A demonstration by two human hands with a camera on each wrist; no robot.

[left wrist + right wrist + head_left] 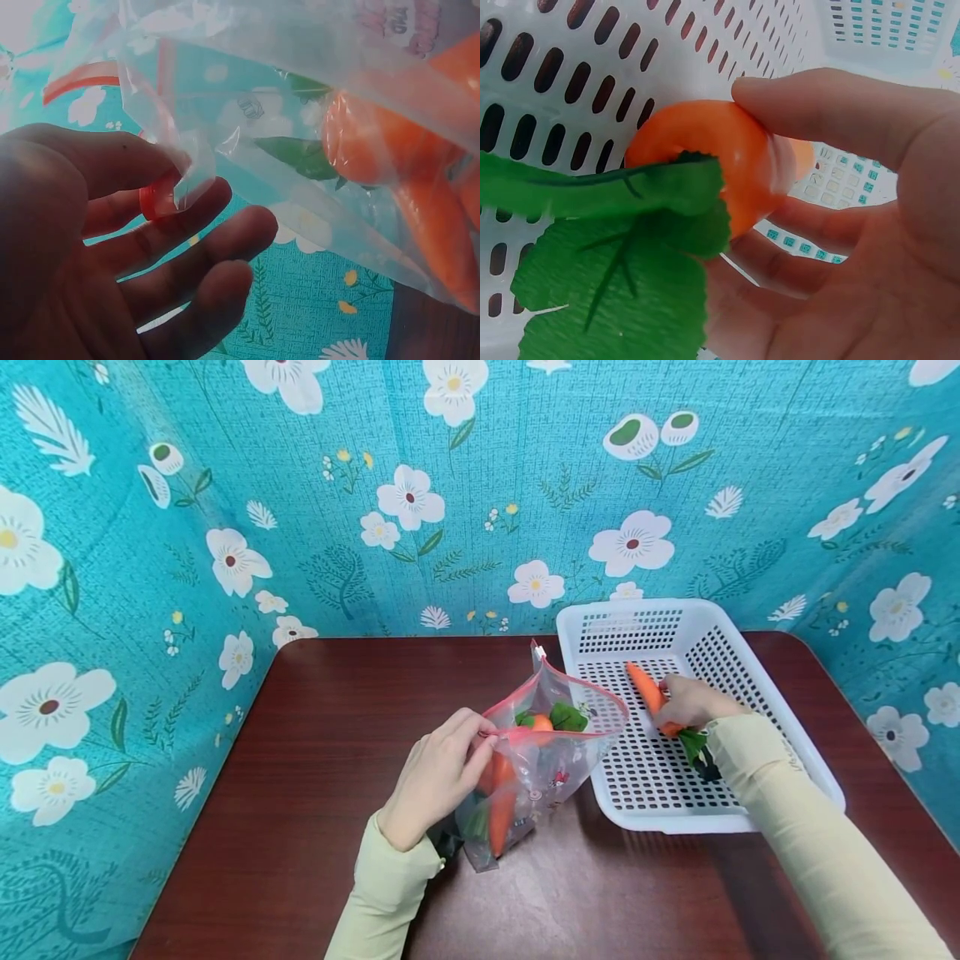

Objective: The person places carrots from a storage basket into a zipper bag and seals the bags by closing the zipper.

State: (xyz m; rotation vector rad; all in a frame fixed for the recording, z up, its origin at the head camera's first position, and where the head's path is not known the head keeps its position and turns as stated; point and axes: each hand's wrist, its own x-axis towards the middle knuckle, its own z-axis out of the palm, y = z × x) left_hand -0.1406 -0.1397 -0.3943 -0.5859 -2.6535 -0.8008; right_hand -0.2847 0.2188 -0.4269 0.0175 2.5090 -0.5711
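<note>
My left hand [438, 777] pinches the red-edged rim of a clear zip bag [555, 768] between thumb and finger. The bag's mouth gapes, and its slider sits at the far corner. Inside it are orange carrots [502, 814] with green leaves, partly blurred by the plastic. Over in the white basket [780, 710], my right hand [693, 702] grips a carrot [643, 683] near its leafy end. In the right wrist view thumb and fingers wrap round the carrot's thick top [705, 142], with green leaves [615, 277] hanging toward the camera.
The perforated basket stands at the right of the dark red-brown table [322, 760], close beside the bag. A blue flowered cloth [480, 502] hangs behind the table and along its sides.
</note>
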